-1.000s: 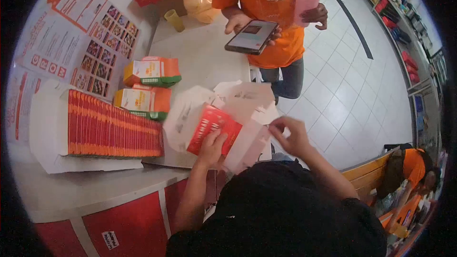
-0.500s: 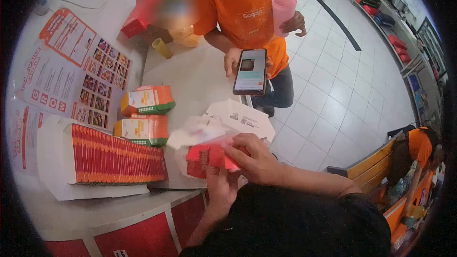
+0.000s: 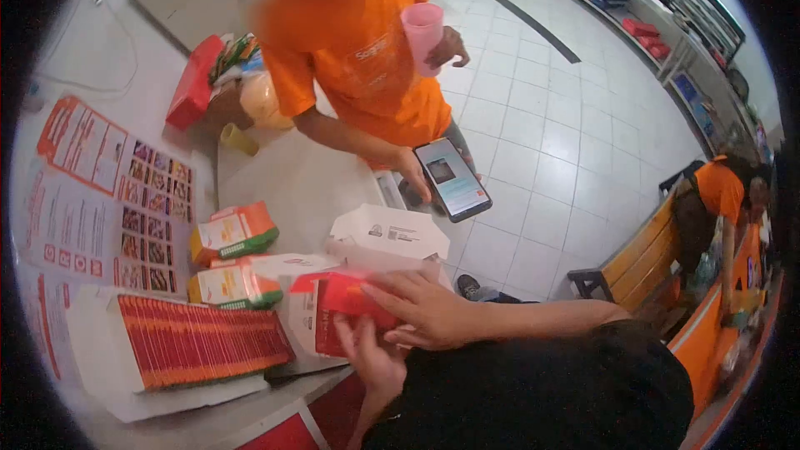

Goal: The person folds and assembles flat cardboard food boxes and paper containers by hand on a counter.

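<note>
My left hand (image 3: 374, 358) is closed on the lower edge of a red box (image 3: 337, 304), low in the middle of the view. Over the box's right side lies my right hand (image 3: 429, 308), its fingers pressed against the red card. A white printed box (image 3: 392, 237) with an open flap is just beyond my hands. To the left, a white tray (image 3: 92, 342) holds a long row of red and orange packets (image 3: 204, 342). Two orange, white and green packs (image 3: 237, 283) stand behind that row.
A person in an orange shirt (image 3: 358, 58) stands across the counter with a phone (image 3: 452, 179) and a pink cup (image 3: 423, 37). A yellow cup (image 3: 240, 140) is on the counter (image 3: 292, 179). Another person (image 3: 721, 187) bends near a wooden bench (image 3: 642, 242) at the right.
The view has swung right. My right hand has come from the white paper onto the red box, which now looks folded up. The person's phone has shifted right and tilted.
</note>
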The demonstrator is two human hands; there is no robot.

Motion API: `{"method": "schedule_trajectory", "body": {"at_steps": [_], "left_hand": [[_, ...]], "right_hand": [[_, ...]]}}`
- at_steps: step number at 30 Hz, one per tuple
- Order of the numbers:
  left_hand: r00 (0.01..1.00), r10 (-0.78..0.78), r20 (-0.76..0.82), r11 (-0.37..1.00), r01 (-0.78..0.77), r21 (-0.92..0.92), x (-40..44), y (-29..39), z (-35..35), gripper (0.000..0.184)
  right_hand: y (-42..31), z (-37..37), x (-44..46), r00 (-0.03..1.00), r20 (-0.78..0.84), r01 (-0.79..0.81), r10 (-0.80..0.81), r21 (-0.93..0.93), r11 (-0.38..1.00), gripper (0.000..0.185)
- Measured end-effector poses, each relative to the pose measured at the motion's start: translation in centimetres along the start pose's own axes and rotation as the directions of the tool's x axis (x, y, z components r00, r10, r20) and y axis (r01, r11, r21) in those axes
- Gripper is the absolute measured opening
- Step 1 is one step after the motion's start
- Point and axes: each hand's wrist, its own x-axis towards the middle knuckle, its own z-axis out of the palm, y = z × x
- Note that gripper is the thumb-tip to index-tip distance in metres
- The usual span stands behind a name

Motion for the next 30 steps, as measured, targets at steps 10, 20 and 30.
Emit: {"method": "schedule_trajectory", "body": {"at_steps": [10,20,30], "left_hand": [[0.898,0.076,0.434,0.671,-0.368,0.644,-0.4,1.5,-8.4,0.066],[0.884,0.085,0.460,0.700,-0.382,0.603,-1.1,3.9,-1.5,0.079],[0.795,0.420,0.437,0.719,-0.585,0.375,5.7,-0.7,-0.2,0.088]], "right_hand": [[-1.4,-5.3,0.5,0.916,0.401,-0.125,0.012,0.256,0.959,0.044],[-1.4,-6.2,-1.6,0.950,0.312,-0.073,-0.015,0.268,0.961,0.054],[-5.2,-8.1,-11.0,0.683,-0.448,-0.433,0.577,0.388,0.813,0.058]]}}
